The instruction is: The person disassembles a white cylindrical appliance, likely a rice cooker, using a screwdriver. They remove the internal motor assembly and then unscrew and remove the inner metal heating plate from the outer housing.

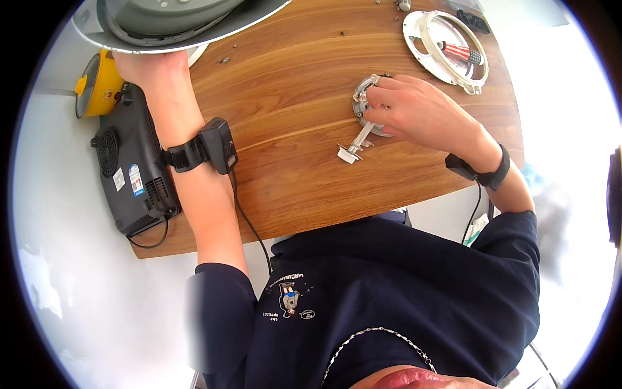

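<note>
Head view: my right hand (414, 107) curls over the disc (358, 102) on the desk (285, 155); I can't tell whether its fingers pinch anything. A lever (359, 139) juts from the disc toward me. Left of the disc, the pot (194, 40) hides my left hand's (155, 65) fingers, their grip unclear. Right of the disc lies a screwdriver (465, 54).

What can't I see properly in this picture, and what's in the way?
All in the head view:
- Left hand: its fingers are hidden behind the big grey rounded thing.
- That grey thing: its top is cut off by the picture's upper edge.
- Round metal part: partly covered by the right hand, so its grip is unclear.
- Little bits on the table: too small to tell what they are.
</note>
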Demonstrator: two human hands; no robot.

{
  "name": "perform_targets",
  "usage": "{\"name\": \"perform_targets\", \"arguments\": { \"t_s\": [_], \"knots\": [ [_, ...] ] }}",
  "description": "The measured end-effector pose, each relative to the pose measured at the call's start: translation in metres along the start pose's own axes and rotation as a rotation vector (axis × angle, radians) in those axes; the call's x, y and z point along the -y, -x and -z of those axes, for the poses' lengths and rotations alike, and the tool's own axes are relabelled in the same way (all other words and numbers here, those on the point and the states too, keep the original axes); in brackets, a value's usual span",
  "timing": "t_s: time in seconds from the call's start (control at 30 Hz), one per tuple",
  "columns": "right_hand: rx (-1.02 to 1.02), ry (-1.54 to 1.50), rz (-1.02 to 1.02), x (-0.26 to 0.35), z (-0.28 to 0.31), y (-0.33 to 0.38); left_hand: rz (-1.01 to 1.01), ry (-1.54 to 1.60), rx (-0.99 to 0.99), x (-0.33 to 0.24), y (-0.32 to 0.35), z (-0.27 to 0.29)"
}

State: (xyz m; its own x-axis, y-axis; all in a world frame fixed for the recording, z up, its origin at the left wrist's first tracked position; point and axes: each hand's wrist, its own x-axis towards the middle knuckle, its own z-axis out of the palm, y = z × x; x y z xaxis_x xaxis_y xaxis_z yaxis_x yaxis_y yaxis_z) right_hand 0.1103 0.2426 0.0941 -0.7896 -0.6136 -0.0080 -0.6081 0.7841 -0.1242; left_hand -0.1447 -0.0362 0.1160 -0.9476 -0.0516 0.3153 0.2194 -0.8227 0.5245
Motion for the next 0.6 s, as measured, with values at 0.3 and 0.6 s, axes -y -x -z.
{"name": "perform_targets", "arguments": {
  "t_s": [0.3,0.6],
  "knots": [
    [-0.152,-0.036,-0.069,-0.005,-0.003,0.002,0.031,0.107,-0.079,-0.001,0.007,-0.002],
    [-0.296,-0.562,-0.497,-0.030,-0.007,0.003,0.013,0.063,0.067,0.002,0.000,0.010]
  ]
}}
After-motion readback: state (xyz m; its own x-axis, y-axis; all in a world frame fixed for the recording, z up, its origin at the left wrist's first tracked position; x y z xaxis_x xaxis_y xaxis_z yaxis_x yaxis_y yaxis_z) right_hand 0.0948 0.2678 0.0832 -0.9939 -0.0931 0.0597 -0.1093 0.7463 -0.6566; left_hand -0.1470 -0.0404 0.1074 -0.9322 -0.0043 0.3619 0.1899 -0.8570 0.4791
